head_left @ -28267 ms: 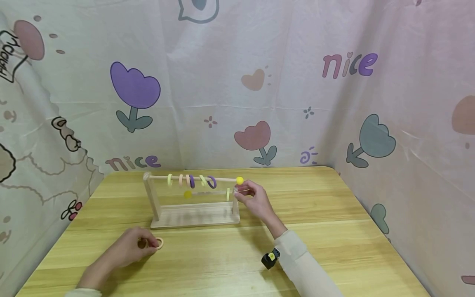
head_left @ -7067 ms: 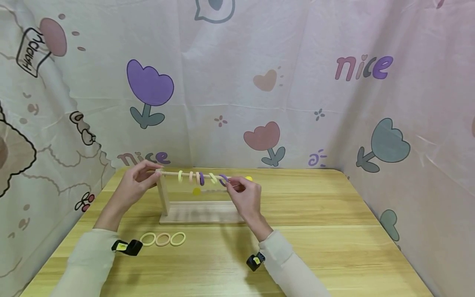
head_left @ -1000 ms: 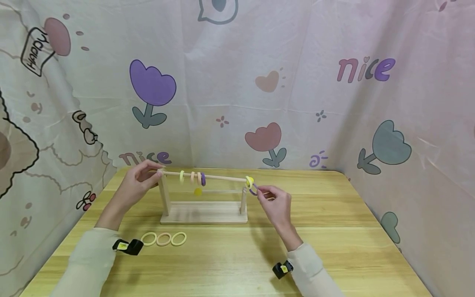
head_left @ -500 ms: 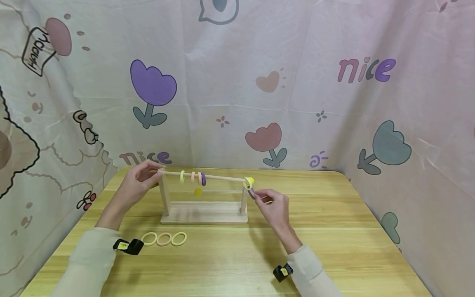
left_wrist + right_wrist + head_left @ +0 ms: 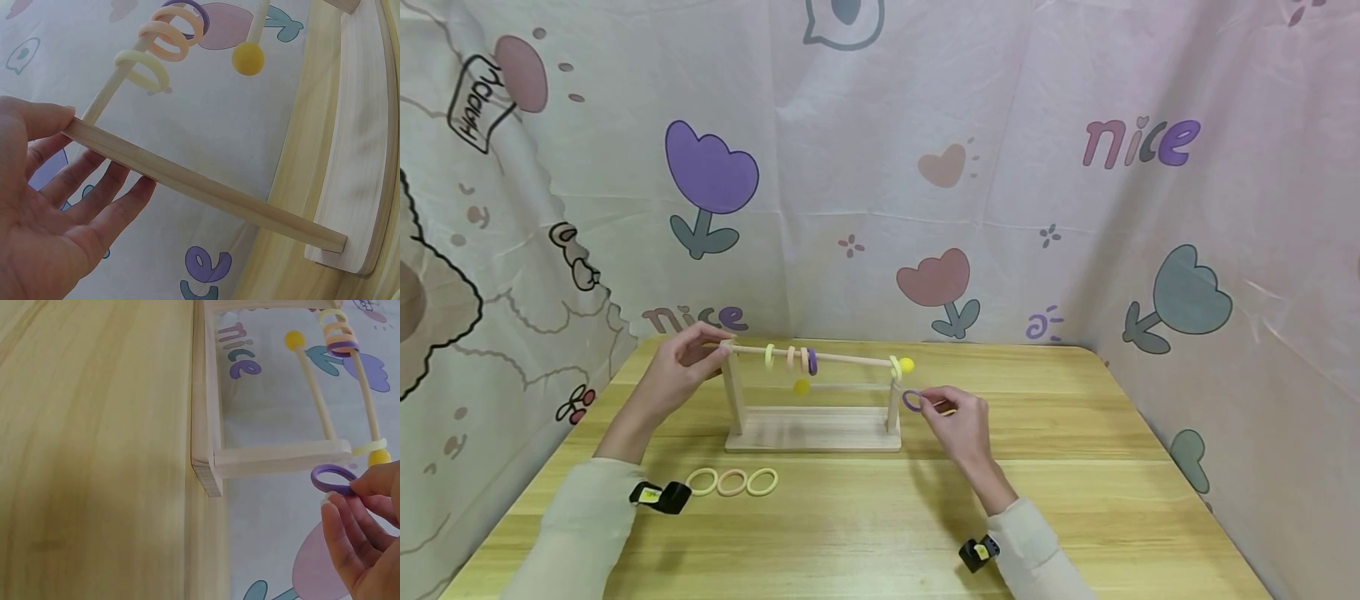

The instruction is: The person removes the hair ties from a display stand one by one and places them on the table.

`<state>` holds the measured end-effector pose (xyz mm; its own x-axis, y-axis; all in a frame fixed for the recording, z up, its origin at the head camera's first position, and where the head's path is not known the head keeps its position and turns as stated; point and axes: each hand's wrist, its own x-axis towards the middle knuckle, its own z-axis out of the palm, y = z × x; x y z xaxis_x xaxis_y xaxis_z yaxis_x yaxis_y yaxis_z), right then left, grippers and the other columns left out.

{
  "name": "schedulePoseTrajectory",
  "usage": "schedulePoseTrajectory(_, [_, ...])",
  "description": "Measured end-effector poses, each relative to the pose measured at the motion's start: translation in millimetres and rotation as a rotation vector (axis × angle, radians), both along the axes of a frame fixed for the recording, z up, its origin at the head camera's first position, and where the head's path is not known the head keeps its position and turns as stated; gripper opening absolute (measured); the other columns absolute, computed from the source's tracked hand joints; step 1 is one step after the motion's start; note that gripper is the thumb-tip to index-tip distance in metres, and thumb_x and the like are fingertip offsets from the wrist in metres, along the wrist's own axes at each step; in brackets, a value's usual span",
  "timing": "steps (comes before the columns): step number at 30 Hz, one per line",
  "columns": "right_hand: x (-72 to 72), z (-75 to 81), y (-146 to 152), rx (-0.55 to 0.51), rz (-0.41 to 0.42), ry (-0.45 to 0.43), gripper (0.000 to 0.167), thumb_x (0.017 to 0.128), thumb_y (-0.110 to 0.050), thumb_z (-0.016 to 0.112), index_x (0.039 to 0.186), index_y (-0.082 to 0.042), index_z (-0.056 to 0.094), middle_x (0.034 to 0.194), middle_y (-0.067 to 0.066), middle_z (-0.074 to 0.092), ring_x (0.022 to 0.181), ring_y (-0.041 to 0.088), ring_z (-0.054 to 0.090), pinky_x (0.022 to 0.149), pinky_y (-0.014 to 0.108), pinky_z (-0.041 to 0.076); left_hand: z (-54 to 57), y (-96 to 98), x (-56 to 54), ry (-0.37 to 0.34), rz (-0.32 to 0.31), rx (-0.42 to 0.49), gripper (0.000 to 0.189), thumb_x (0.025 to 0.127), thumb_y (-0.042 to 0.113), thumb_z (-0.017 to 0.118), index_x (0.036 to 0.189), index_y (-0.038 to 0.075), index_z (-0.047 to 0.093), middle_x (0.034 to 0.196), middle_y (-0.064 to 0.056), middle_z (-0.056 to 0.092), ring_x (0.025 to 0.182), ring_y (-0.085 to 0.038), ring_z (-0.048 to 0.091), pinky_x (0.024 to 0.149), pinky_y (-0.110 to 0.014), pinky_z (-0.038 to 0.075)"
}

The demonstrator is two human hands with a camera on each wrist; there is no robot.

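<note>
A wooden ring stand [image 5: 812,429] has two posts, an upper rod [image 5: 850,359] and a shorter lower rod, both tipped with yellow balls. My left hand [image 5: 677,367] holds the top of its left post [image 5: 200,184], thumb on one side and fingertips on the other. Between thumb and fingers, my right hand [image 5: 958,421] pinches a purple ring [image 5: 333,479], apart from the rod and just right of the right post. A pale yellow ring [image 5: 895,367] hangs beside the upper rod's yellow ball [image 5: 907,365]. Farther left hang another pale yellow ring [image 5: 142,70], two peach rings and a purple ring [image 5: 812,362].
Two pale yellow rings and a peach ring [image 5: 732,472] lie in a row on the wooden table [image 5: 850,533], in front of the stand. A printed cloth [image 5: 820,167] hangs behind and at both sides. Each wrist wears a small black camera [image 5: 979,552].
Since a second ago the purple ring has come off the upper rod's right end, in my right hand. The pale yellow ring has slid slightly left of the ball. My left hand stays put.
</note>
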<state>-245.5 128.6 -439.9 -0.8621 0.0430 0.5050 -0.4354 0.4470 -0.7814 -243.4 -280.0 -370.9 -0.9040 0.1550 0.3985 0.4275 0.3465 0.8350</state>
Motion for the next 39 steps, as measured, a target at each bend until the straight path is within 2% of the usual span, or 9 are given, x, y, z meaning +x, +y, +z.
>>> schedulePoseTrajectory(7, [1.6,2.5,5.7,0.029,-0.012,-0.011,0.008,0.083,0.002,0.08,0.09,-0.001,0.08,0.083,0.016,0.078,0.066,0.022,0.073,0.061,0.015,0.058,-0.3,0.3,0.2,0.002,0.006,-0.004,0.021,0.105,0.015,0.061,0.122,0.004,0.061,0.114,0.014,0.068,0.106,0.004,0.068,0.086,-0.013,0.058])
schedulePoseTrajectory(13, [5.3,5.0,8.1,0.06,-0.013,-0.048,0.009,0.082,0.001,0.081,0.09,-0.003,0.081,0.084,0.014,0.079,0.067,0.02,0.073,0.061,0.016,0.058,0.1,0.6,0.1,0.007,0.009,-0.012,0.02,0.105,0.014,0.061,0.122,0.003,0.061,0.112,0.018,0.067,0.106,0.001,0.069,0.085,-0.013,0.058])
schedulePoseTrajectory(29, [10.2,9.4,4.0,0.071,0.051,-0.114,0.009,0.082,0.002,0.081,0.089,-0.003,0.081,0.082,0.012,0.079,0.066,0.012,0.07,0.061,0.016,0.057,-1.0,-0.7,0.4,0.01,-0.011,0.007,0.019,0.105,0.013,0.061,0.122,0.005,0.061,0.115,0.014,0.068,0.107,0.001,0.069,0.086,-0.013,0.058])
schedulePoseTrajectory(39, [8.1,7.7,-3.5,0.042,0.148,-0.199,0.008,0.083,0.003,0.08,0.088,-0.003,0.081,0.08,0.012,0.079,0.063,0.01,0.068,0.059,0.017,0.056,-1.2,-0.6,-0.6,0.007,-0.018,0.022,0.018,0.105,0.012,0.061,0.121,0.005,0.062,0.114,0.014,0.067,0.105,0.003,0.068,0.086,-0.014,0.058])
